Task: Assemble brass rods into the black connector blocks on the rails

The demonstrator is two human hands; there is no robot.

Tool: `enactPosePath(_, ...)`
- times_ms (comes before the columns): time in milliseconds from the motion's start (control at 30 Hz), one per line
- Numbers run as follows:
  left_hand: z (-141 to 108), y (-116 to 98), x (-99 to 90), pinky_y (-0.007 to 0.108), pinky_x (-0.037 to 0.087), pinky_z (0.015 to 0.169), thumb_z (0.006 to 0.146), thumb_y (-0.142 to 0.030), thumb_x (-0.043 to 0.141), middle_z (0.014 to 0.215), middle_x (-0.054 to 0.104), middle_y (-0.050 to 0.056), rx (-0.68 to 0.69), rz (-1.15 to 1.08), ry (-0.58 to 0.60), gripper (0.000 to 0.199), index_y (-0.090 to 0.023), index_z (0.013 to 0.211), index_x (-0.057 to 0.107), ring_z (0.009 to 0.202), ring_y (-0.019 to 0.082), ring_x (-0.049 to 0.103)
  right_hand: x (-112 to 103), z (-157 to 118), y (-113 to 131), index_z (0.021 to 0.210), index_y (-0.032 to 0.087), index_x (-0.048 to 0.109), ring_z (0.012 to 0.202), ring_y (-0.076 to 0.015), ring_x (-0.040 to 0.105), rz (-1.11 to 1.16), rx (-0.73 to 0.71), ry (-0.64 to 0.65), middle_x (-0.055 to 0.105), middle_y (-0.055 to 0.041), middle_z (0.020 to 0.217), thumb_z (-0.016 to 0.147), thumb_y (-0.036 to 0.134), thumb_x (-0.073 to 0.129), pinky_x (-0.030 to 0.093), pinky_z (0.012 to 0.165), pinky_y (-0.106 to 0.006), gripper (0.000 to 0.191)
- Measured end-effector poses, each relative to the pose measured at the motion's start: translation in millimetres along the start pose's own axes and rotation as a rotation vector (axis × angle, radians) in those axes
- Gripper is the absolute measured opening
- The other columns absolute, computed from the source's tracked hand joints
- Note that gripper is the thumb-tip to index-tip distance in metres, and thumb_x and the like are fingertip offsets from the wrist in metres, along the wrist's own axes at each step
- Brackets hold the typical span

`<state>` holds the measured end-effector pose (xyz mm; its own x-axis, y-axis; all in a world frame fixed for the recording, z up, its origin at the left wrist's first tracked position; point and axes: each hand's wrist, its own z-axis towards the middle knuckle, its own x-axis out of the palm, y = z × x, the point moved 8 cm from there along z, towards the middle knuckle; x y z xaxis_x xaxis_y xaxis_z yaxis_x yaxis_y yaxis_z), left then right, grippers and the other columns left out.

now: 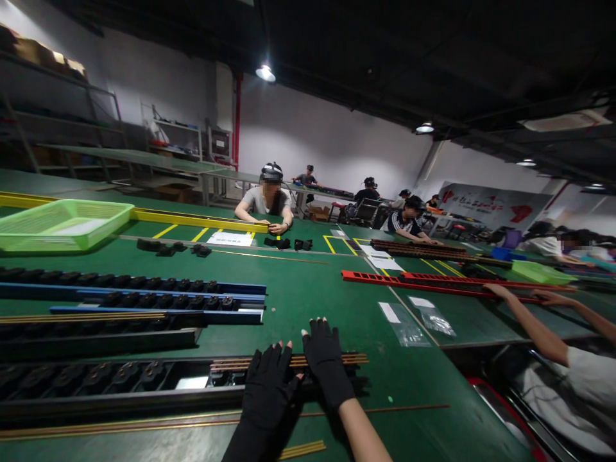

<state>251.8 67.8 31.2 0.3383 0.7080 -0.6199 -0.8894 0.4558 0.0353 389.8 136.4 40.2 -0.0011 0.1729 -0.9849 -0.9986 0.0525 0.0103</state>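
My left hand (pixel 270 384), in a black glove with bare fingertips, lies over the right part of a long black channel rail (pixel 110 401). Its fingers are stretched out across thin brass-coloured rods (pixel 230 364) resting on the rail. Beside it my right hand (pixel 323 350), gloved alike, reaches flat over the same rods near their right ends, fingers extended. Neither hand is closed round anything visible; the palms hide what lies beneath. Several black moulded blocks (pixel 108 378) sit in a row inside the rail, left of my hands.
Blue rails (pixel 158 314) with black blocks lie further back left, near a green basket (pixel 67 224) and a yellow rail (pixel 197 221). Long rods (pixel 144 425) lie in front. Plastic bags (pixel 404 326) and red rails (pixel 433 281) are to the right, where a co-worker's arms (pixel 534 324) reach in.
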Motion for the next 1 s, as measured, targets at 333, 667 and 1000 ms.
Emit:
enactPosePath(333,-3.7,3.4,10.3,0.049,0.039,0.108,0.096,-0.045,0.054,0.138,0.068,0.013,-0.028,-0.044,0.075,0.054,-0.02,0.143,0.059,0.123,0.032,0.064,0.5,-0.2,3.1,0.139,0.01,0.061,0.137,-0.0346,0.054,-0.002,-0.019,-0.019,0.062,-0.0201,0.142,0.105,0.026,0.041,0.043,0.112,-0.057,0.043)
enactPosePath(667,-5.8,4.0,12.5,0.05,0.04,0.108,0.097,-0.044,0.054,0.134,0.071,0.013,-0.059,-0.062,0.067,0.049,-0.022,0.14,0.062,0.115,0.03,0.068,-30.8,11.3,-27.0,0.141,0.014,0.06,0.141,-0.0309,0.051,0.059,0.072,-0.166,0.059,-0.0188,0.147,0.105,0.028,0.039,0.038,0.115,-0.055,0.044)
enactPosePath(1000,-2.5,2.5,5.1,0.05,0.042,0.105,0.098,-0.046,0.053,0.135,0.07,0.011,-0.022,-0.024,0.082,0.048,-0.024,0.141,0.06,0.116,0.029,0.068,1.3,1.2,-51.7,0.139,0.009,0.061,0.127,-0.0298,0.063,0.003,0.093,-0.198,0.066,-0.0202,0.137,0.105,0.028,0.036,0.046,0.108,-0.044,0.047)
